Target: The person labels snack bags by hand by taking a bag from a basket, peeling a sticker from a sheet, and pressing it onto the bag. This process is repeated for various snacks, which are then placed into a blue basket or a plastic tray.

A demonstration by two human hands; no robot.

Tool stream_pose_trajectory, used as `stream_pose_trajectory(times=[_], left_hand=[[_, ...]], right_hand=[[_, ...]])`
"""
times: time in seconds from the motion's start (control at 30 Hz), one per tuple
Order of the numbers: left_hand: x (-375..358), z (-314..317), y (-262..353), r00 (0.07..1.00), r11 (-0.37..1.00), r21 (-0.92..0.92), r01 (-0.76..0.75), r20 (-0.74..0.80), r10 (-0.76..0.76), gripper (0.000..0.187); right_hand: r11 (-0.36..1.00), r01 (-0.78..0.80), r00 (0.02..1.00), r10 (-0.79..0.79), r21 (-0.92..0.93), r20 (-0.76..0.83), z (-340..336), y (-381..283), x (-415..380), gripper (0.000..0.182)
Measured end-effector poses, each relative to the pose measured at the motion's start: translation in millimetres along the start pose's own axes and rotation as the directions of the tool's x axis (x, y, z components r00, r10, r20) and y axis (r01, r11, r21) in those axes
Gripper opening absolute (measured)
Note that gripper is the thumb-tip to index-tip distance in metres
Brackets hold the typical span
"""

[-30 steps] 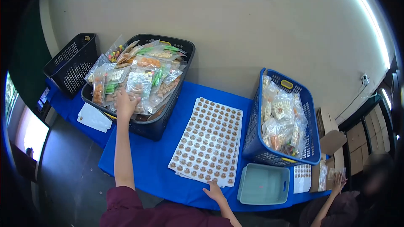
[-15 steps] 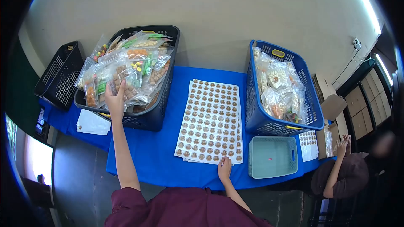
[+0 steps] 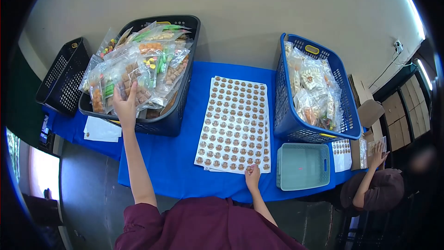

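Observation:
My left hand [image 3: 125, 106] reaches into the black basket [image 3: 159, 127], thumb and fingers around the lower part of a clear plastic bag [image 3: 133, 75] of brown snack pieces. Other clear bags with orange, green and mixed-colour contents are heaped around it. On the blue-covered table lies a stack of white sheets with rows of round brown stickers [image 3: 233, 125]. At the bottom edge of the top sticker sheet, near its right corner, my right hand [image 3: 253, 179] is closed with fingertips pinched on it. Whether a single sticker is between those fingertips cannot be made out.
A blue basket [image 3: 319, 135] of filled bags stands on the right, with a shallow grey-green tray [image 3: 303, 169] before it. Another black basket [image 3: 55, 93] and white papers [image 3: 102, 129] are left. At far right, a co-worker [image 3: 377, 187] handles a clear bag beside a cardboard box [image 3: 356, 150].
The view has shifted slightly, so the table sits higher in the picture. Both my hands keep their places at the bag and sheet edge. The co-worker's hand now spreads against a clear bag.

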State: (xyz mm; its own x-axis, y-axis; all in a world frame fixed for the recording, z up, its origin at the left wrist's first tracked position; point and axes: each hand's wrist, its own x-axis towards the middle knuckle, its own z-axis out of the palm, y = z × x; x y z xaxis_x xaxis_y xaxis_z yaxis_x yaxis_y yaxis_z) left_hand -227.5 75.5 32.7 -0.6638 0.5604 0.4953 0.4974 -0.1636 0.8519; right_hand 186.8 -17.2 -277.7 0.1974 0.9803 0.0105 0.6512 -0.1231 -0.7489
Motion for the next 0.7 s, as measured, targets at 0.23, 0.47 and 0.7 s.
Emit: stream_pose_trajectory(times=[0.23, 0.47, 0.7], left_hand=[[-1.0, 0.5, 1.8, 1.0, 0.999, 0.045, -0.017, 0.013, 0.016, 0.039], [0.3, 0.3, -1.6, 0.999, 0.998, 0.046, -0.031, 0.021, 0.03, 0.04], [0.9, -1.0, 4.6, 1.0, 0.999, 0.036, -0.027, -0.006, 0.027, 0.036]], right_hand=[[0.995, -0.036, 0.998, 0.041, 0.098, -0.047, 8.3, 6.6, -10.9, 0.021], [0.984, -0.038, 0.972, 0.077, 0.175, -0.22, 13.0, -5.6, -19.3, 0.022], [1.0, -0.016, 0.995, 0.018, 0.022, -0.101, 9.2, 5.0, -11.5, 0.017]])
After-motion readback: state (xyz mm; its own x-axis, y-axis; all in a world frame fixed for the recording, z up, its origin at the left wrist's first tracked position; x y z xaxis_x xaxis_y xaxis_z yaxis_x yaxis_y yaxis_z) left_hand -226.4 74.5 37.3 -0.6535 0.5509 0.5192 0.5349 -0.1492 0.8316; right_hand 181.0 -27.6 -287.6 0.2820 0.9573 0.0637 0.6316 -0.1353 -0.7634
